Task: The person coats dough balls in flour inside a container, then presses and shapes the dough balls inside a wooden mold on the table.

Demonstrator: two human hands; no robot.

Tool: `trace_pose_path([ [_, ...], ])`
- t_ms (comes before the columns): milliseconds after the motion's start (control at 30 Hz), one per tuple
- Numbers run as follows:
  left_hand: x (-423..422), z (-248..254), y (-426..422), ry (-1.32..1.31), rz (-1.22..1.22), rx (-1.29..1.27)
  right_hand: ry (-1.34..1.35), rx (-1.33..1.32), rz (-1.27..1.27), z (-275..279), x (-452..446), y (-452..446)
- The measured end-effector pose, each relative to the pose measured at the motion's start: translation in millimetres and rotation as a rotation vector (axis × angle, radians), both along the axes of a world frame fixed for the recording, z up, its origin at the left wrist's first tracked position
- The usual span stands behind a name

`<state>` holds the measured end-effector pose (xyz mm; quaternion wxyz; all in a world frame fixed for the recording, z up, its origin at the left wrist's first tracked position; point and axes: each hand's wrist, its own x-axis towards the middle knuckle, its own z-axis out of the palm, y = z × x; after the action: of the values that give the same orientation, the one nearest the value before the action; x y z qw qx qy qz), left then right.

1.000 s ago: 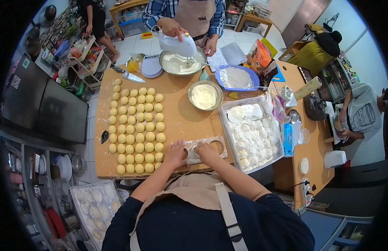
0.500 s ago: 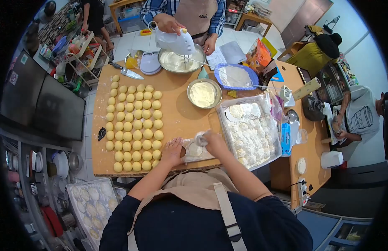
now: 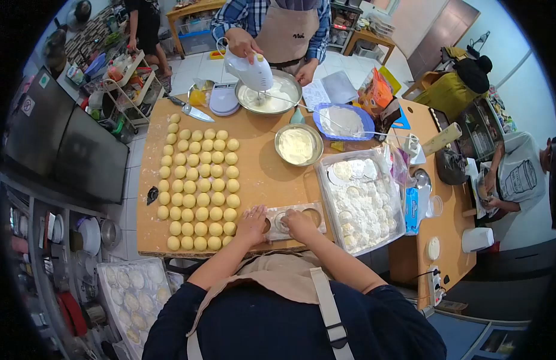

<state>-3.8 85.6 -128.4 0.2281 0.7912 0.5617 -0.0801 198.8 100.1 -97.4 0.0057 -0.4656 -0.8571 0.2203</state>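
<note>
A flour-dusted wooden mould (image 3: 295, 212) with round hollows lies at the table's front edge. My left hand (image 3: 251, 225) rests flat on its left end, fingers stretched out and partly covering one hollow. My right hand (image 3: 301, 225) is at the middle hollow, its curled fingers on a whitish round piece (image 3: 280, 222); they partly hide it. The hollow at the right end shows bare wood. Left of my hands stand rows of yellow dough balls (image 3: 203, 184). To the right is a plastic tray (image 3: 400, 223) of flour-covered rounds.
Across the table a person holds a hand mixer (image 3: 249, 71) in a metal bowl (image 3: 238, 95). Nearer are a bowl of cream (image 3: 296, 146), a blue basin of flour (image 3: 343, 122) and a knife (image 3: 197, 113). Another tray of rounds (image 3: 101, 273) sits low at left.
My right hand has come down and left with the whitish round piece, from above the mould to its middle hollow. My left hand stays on the mould. The mixer has shifted slightly in the bowl.
</note>
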Motion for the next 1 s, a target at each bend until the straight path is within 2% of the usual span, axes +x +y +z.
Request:
trace_pose_path([
  [333,-2.4,-4.5,-2.2,-0.009,-0.029,0.047,-0.090,0.041,0.026,-6.0,-5.4,0.6],
  [567,-3.5,-16.3,-2.8,-0.044,-0.010,0.059,-0.045,0.051,0.043,4.9,-6.5,0.4],
  [1000,-2.2,-1.4,-2.4,-0.044,-0.002,0.005,-0.051,0.066,0.066,-1.3,-8.5,2.6],
])
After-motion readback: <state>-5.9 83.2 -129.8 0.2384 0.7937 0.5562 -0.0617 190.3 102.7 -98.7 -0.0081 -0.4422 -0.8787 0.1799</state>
